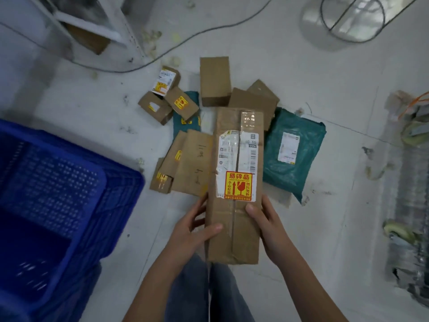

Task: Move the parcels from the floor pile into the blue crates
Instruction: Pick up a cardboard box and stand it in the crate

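Fingers (212, 227) of both hands wrap the near end of a long cardboard box (235, 187): the left hand (192, 231) grips its left edge with the thumb lying across the top face, and the right hand (267, 224) grips the right edge, thumb also on top. Both hands are clenched on the box, which sits in the lower centre of the frame and runs away from the person toward the pile. Its top face carries a white shipping label (238, 152) and, below that, a red and yellow fragile sticker (238, 185).

Beyond the box, in the middle of the frame, the floor pile (209, 108) holds several brown cardboard parcels: three small ones at the left, some with yellow stickers, a taller plain one at the top centre, and flat ones lying just left of the held box. A teal mailer bag (293, 152) with a white label lies on the floor just right of the box, and another teal bag shows partly under the small parcels.

At the left of the frame stands a blue crate (120, 189) with perforated walls, near the pile. A dark cable (162, 56) curves across the pale floor in the upper part of the frame.
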